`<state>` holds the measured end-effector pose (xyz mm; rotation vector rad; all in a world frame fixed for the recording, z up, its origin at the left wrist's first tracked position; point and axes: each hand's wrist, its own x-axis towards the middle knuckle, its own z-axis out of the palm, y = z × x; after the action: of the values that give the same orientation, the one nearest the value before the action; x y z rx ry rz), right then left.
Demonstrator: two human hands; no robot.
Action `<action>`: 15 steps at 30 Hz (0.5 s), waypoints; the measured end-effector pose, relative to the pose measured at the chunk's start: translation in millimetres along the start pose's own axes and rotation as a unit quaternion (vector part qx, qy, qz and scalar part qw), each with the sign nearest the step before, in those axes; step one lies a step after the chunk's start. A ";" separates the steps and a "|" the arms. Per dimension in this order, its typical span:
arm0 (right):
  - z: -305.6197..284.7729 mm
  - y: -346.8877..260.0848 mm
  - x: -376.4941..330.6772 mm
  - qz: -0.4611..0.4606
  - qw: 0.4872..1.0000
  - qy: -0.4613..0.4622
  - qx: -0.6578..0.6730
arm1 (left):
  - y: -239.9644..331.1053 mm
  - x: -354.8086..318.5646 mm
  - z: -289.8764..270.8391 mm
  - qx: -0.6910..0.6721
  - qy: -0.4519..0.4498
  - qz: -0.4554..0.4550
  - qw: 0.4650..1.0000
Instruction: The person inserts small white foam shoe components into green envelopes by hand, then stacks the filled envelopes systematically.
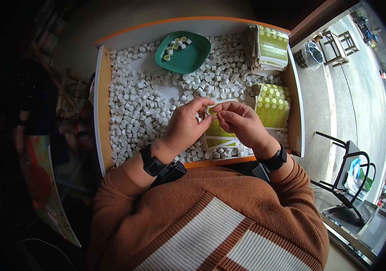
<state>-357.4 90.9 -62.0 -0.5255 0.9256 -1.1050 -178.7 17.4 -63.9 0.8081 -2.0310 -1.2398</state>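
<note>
Between the thumb and forefinger of my left hand point(184, 124) is a small white bottle cap point(209, 109) with a yellow-green round on its face. My right hand point(243, 123) has its thumb and forefinger pinched together right beside the cap; whatever they pinch is too small to make out. Below both hands lies a green sticker sheet point(220, 141), partly covered by them. Loose white caps point(134, 113) spread thickly around, many on their sides. A dark green tray point(184, 61) at the far side holds several caps with yellow-green rounds.
Raised walls with an orange edge point(193, 19) enclose the worktop. Sticker sheets point(272, 108) lie at the right, with a tied stack point(270, 49) behind them. Beyond the right wall stand a black chair point(353, 174), a lined bin point(309, 56) and wooden stools point(335, 49). A person point(25, 99) is at the dim left.
</note>
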 end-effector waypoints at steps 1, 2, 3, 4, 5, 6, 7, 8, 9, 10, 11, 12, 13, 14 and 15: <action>-0.4 0.5 0.0 -0.007 0.999 0.000 -0.034 | -0.8 -0.3 0.1 -0.009 0.005 0.002 1.000; -0.3 1.3 0.3 -0.014 0.998 0.001 -0.068 | -2.0 -0.6 0.4 -0.018 0.010 0.005 1.000; 0.1 3.6 0.8 -0.014 0.998 -0.004 -0.069 | -3.5 -1.0 0.0 -0.027 0.016 0.007 0.999; 0.4 7.1 0.9 -0.058 0.986 0.027 -0.152 | -6.4 -0.1 -0.8 -0.024 0.020 0.008 0.999; 0.3 10.5 1.2 -0.102 0.965 0.057 -0.233 | -10.9 3.2 -1.8 -0.015 0.026 0.010 0.999; -0.8 11.9 2.5 -0.144 0.936 0.088 -0.309 | -15.1 9.6 -3.6 -0.006 0.032 0.010 0.999; -3.2 11.9 4.0 -0.144 0.937 0.085 -0.308 | -19.2 17.2 -6.3 0.002 0.036 0.010 0.999; -6.5 13.1 4.4 -0.149 0.928 0.098 -0.328 | -22.4 27.4 -13.1 0.004 0.039 0.010 0.999; -8.8 13.5 3.3 -0.153 0.918 0.111 -0.348 | -23.9 41.1 -24.3 0.013 0.049 -0.015 0.999; -10.2 13.5 2.1 -0.158 0.908 0.124 -0.368 | -25.7 54.3 -35.0 0.021 0.058 -0.040 0.997; -9.8 13.6 0.5 -0.158 0.908 0.121 -0.369 | -27.3 66.4 -44.7 0.022 0.061 -0.042 0.997; -9.1 13.8 -1.1 -0.162 0.906 0.120 -0.372 | -28.7 78.1 -54.1 0.073 0.073 -0.023 0.994; -9.2 13.4 -1.4 -0.168 0.904 0.120 -0.375 | -31.9 86.4 -61.6 0.123 0.085 -0.003 0.989; -9.1 12.4 -1.3 -0.174 0.901 0.119 -0.379 | -36.8 89.5 -68.1 0.125 0.088 -0.004 0.988; -8.9 11.7 -2.4 -0.175 0.901 0.115 -0.379 | -42.7 90.5 -74.0 0.154 0.118 0.034 0.980</action>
<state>-359.2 98.2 -74.8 -1.2592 1.5208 -1.1146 -170.9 -106.7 -58.4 0.9690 -2.0604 -0.7591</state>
